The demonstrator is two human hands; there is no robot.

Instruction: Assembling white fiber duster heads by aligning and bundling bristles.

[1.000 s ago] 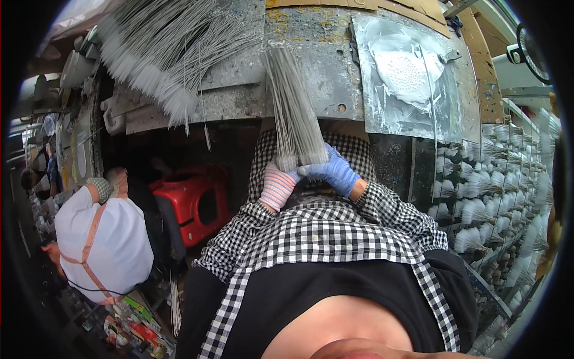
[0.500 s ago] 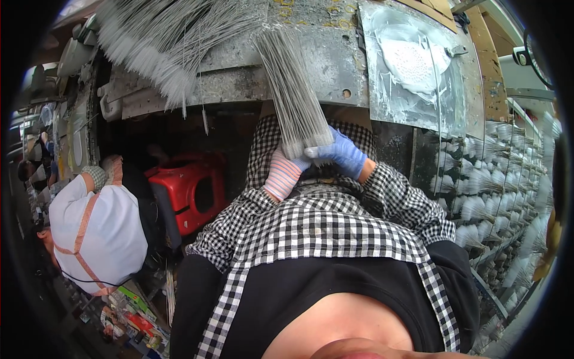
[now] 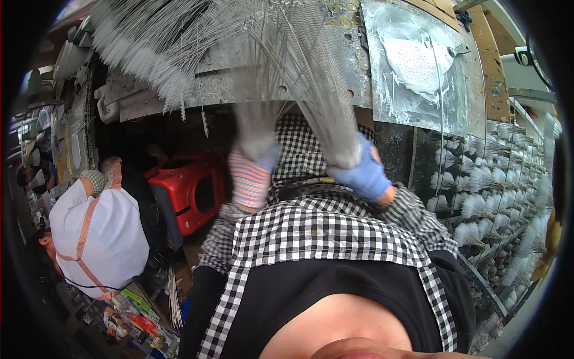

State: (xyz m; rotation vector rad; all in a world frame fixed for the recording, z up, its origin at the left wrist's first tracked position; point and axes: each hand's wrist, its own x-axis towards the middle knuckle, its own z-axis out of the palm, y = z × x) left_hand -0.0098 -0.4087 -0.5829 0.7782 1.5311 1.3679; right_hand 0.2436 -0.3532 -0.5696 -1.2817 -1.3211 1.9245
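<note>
My left hand (image 3: 253,178), in a striped glove with blue fingers, is closed round the bristle end of a bundle of thin wire brushes (image 3: 253,119). To the right, my right hand (image 3: 365,170), in a blue glove, grips a second bundle of wire brushes (image 3: 326,113) by its bristle end. Both bundles rise toward the metal bench and lean apart in a V, with some wires crossing between them. Motion blurs them, the left bundle most. At the bench's far left lies a large heap of the same brushes (image 3: 143,66).
The metal bench (image 3: 221,84) has its front edge just beyond my hands. A plate smeared with white paste (image 3: 412,66) sits at its right. Racks of white brush bundles (image 3: 484,179) stand on my right. At left are a red plastic stool (image 3: 185,191) and a co-worker (image 3: 101,239).
The single bundle held in both hands has parted into two. My left hand has moved left with one part, my right hand rightward with the other.
</note>
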